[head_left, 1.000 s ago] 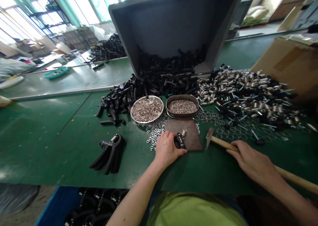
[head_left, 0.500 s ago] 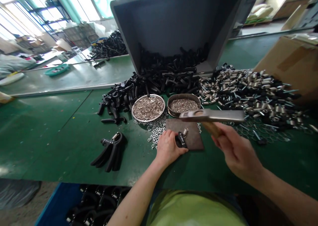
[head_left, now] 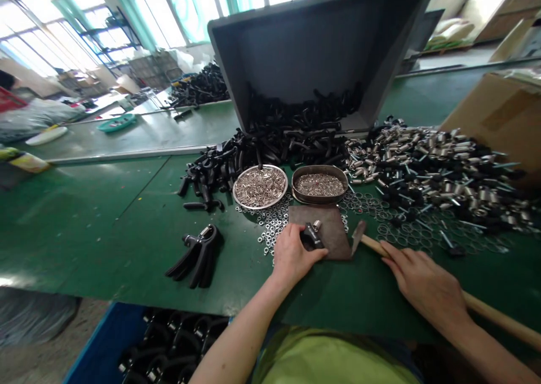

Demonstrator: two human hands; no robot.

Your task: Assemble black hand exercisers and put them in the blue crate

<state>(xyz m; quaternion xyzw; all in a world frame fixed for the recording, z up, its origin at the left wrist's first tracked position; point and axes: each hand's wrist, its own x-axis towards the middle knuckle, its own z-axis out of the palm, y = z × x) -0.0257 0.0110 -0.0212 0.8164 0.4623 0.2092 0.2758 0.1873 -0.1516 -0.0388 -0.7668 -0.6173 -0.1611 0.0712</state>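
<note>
My left hand (head_left: 293, 254) grips a small black hand-grip part with a spring (head_left: 311, 235) and presses it onto a dark metal plate (head_left: 333, 235) on the green table. My right hand (head_left: 425, 285) is closed around the wooden handle of a hammer (head_left: 482, 305). The hammer lies flat on the table, its metal head (head_left: 357, 236) just right of the plate. Finished black hand grippers (head_left: 198, 254) are stacked to the left of my left hand.
Two round metal trays of small silver parts (head_left: 260, 186) (head_left: 319, 184) stand behind the plate, with loose washers (head_left: 270, 226) around them. A tipped grey bin (head_left: 313, 52) spills black handles (head_left: 274, 142). Springs and rings (head_left: 426, 170) spread right, beside a cardboard box (head_left: 502, 114). A blue crate (head_left: 164, 344) sits below the table edge.
One second ago the hammer lay on the table; half a second ago my right hand held it raised over the plate; now it lies flat on the table again. My left hand stayed on the part.
</note>
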